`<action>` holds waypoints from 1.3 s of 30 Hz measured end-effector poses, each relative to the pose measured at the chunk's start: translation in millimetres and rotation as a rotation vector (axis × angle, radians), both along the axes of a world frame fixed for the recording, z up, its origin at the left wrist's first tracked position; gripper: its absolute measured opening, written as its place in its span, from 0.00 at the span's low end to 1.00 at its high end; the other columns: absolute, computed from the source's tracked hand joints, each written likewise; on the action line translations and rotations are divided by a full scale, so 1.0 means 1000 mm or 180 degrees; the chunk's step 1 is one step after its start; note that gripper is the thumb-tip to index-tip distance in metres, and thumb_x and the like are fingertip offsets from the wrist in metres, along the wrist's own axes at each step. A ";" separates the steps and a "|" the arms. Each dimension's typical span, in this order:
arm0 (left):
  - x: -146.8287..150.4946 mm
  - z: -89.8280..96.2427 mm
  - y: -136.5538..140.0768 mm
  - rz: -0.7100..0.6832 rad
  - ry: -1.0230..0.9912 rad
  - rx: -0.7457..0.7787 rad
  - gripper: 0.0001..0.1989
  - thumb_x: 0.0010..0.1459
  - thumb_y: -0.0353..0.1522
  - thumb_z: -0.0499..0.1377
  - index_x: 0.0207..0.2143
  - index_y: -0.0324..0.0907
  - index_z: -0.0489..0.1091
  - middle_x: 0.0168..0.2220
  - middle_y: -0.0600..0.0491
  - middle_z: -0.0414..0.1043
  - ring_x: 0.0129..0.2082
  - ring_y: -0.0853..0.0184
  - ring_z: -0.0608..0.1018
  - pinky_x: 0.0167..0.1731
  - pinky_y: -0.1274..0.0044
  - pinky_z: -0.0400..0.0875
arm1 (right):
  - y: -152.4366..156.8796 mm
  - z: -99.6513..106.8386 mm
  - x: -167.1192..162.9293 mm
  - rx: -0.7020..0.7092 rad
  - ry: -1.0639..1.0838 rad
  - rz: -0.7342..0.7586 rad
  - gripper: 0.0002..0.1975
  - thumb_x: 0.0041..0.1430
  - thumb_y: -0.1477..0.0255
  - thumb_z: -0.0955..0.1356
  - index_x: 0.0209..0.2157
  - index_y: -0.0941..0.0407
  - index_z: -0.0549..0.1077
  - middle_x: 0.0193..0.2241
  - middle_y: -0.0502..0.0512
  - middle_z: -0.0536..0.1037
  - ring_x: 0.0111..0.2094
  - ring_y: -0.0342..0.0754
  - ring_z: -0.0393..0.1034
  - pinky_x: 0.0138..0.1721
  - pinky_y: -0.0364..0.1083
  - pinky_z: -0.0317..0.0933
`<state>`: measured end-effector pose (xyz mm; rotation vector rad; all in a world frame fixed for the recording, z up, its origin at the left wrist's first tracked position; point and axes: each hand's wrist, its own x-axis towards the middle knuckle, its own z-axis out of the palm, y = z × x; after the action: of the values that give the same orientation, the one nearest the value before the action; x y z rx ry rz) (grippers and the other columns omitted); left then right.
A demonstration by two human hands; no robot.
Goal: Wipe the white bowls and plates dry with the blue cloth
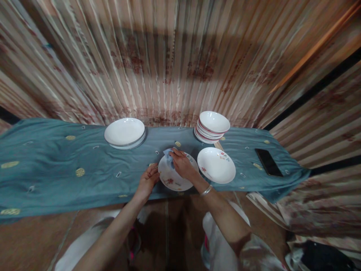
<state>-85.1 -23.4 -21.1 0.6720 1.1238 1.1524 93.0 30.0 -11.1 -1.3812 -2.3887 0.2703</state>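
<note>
A white plate with a floral pattern [177, 181] lies in front of me near the table's front edge. My left hand [149, 178] grips its left rim, fingers closed at the edge. Over the plate's upper part, my right hand [182, 162] holds a light blue cloth [168, 156] pressed against the surface. Just right of this plate sits another white flower-patterned plate [216, 169], which neither hand touches. My right forearm, with a silver bracelet [207, 189], crosses the first plate's right side.
A stack of white plates [124, 132] stands at the back left. Behind the right-hand plate is a stack of red-rimmed white bowls [214, 122]. A black phone [268, 162] lies toward the right end of the table's teal cloth [98, 177]. Patterned curtains [169, 67] hang close behind.
</note>
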 end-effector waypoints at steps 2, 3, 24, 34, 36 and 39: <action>0.000 -0.001 0.000 -0.0018 0.0034 0.0012 0.26 0.34 0.34 0.69 0.40 0.43 0.70 0.38 0.49 0.79 0.35 0.63 0.79 0.35 0.74 0.70 | -0.001 0.000 0.009 0.0074 -0.0184 -0.0086 0.22 0.62 0.83 0.59 0.56 0.65 0.68 0.60 0.70 0.66 0.59 0.55 0.62 0.62 0.55 0.56; 0.000 -0.002 0.000 -0.0018 0.0041 0.0010 0.26 0.34 0.34 0.69 0.40 0.42 0.70 0.39 0.49 0.79 0.36 0.62 0.79 0.36 0.73 0.70 | -0.002 0.000 0.013 0.0095 -0.0259 -0.0121 0.21 0.62 0.83 0.59 0.55 0.64 0.69 0.60 0.69 0.67 0.58 0.55 0.64 0.61 0.55 0.57; 0.005 0.000 0.000 0.0072 -0.0002 0.0122 0.23 0.35 0.33 0.69 0.38 0.40 0.75 0.40 0.48 0.79 0.42 0.58 0.78 0.40 0.71 0.72 | -0.083 0.020 0.043 -0.0501 -0.0637 0.0243 0.16 0.64 0.80 0.60 0.46 0.63 0.76 0.52 0.67 0.76 0.57 0.54 0.68 0.59 0.53 0.61; 0.008 0.001 0.005 0.0040 0.0049 0.0297 0.21 0.33 0.34 0.69 0.35 0.39 0.77 0.37 0.47 0.81 0.38 0.59 0.79 0.39 0.71 0.72 | -0.078 0.017 0.007 -0.0629 -0.0004 0.0747 0.16 0.65 0.78 0.60 0.49 0.63 0.75 0.54 0.66 0.75 0.58 0.52 0.67 0.60 0.53 0.61; 0.008 0.000 0.006 0.0006 0.0065 0.0292 0.20 0.33 0.34 0.69 0.35 0.39 0.77 0.36 0.48 0.81 0.39 0.58 0.79 0.40 0.71 0.72 | -0.072 0.014 -0.001 -0.0607 0.0046 0.0732 0.16 0.64 0.79 0.60 0.49 0.63 0.75 0.54 0.66 0.75 0.57 0.52 0.67 0.60 0.53 0.61; 0.008 0.001 0.006 -0.0015 0.0031 0.0240 0.20 0.33 0.33 0.69 0.34 0.40 0.78 0.36 0.48 0.81 0.39 0.58 0.79 0.39 0.72 0.72 | -0.061 0.008 -0.012 -0.0580 0.0049 0.0675 0.16 0.62 0.81 0.61 0.49 0.64 0.74 0.55 0.67 0.73 0.57 0.52 0.67 0.61 0.51 0.61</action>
<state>-77.6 -17.5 -20.4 0.7387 1.0906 1.1931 80.7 -31.0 -3.1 -1.1927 -2.5525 0.5654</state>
